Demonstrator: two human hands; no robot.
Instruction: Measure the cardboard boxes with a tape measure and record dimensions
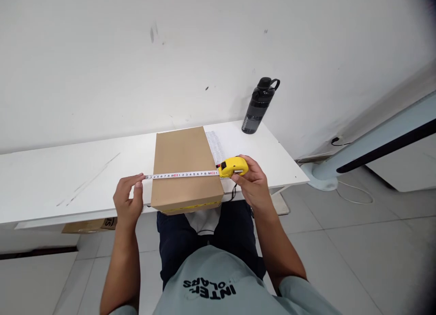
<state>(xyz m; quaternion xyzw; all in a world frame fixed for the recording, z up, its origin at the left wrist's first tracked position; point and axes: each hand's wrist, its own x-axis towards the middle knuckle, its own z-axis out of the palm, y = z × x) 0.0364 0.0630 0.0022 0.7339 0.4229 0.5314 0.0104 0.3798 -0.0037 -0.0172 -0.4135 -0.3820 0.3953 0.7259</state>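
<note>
A brown cardboard box rests on the white table, its near end reaching over the front edge. Across its top stretches the white blade of a tape measure, whose yellow case is at the box's right side. My right hand is closed around that case, with a dark wrist strap hanging below. At the left, my left hand pinches the free end of the blade between thumb and fingertips, a little beyond the box's left edge. Black numbers with red tens show along the blade.
A dark water bottle stands at the table's back right, near the wall. Behind the box lies a paper sheet with print on it. To the right, a tall pale appliance stands on the tiled floor, with a cable beside it. Under the table is another carton.
</note>
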